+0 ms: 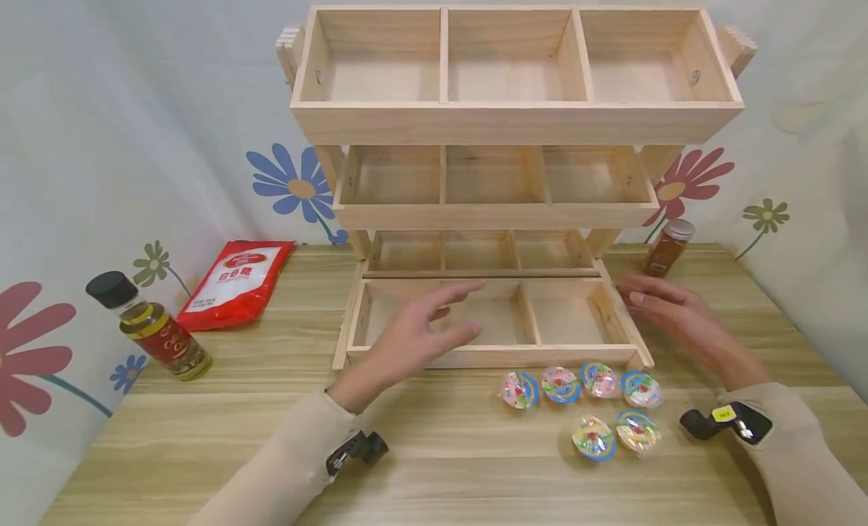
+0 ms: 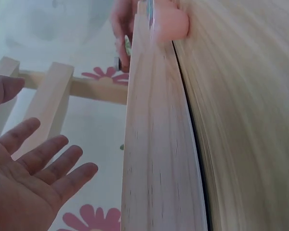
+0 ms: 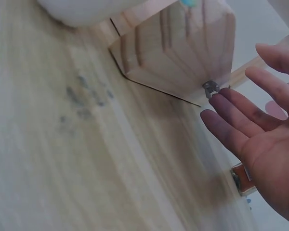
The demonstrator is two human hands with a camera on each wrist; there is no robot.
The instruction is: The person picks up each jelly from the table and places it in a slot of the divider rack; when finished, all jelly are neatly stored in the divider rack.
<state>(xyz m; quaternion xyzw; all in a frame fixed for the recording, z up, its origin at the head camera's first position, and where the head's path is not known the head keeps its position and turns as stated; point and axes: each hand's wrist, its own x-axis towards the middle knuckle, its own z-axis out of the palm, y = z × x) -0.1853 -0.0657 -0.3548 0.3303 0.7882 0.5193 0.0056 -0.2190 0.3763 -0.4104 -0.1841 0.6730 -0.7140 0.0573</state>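
A tiered wooden rack (image 1: pixel 515 126) with divided trays stands upright at the back of the table. In front of its lowest tray (image 1: pixel 475 358), my left hand (image 1: pixel 420 334) hovers with fingers extended and thumb apart, holding nothing. The left wrist view shows that palm (image 2: pixel 24 192) with its fingers spread. My right hand (image 1: pixel 685 322) is beside the rack's lower right side, fingers loosely extended. In the right wrist view its fingertips (image 3: pixel 214 101) are close to a metal fastener (image 3: pixel 210 87) on the tray's end; whether they touch, I cannot tell.
Several small cups with colourful lids (image 1: pixel 560 385) lie on the table before the rack. To the left are an oil bottle (image 1: pixel 166 341) and a red-and-white bag (image 1: pixel 237 285). A spice jar (image 1: pixel 667 249) stands behind my right hand.
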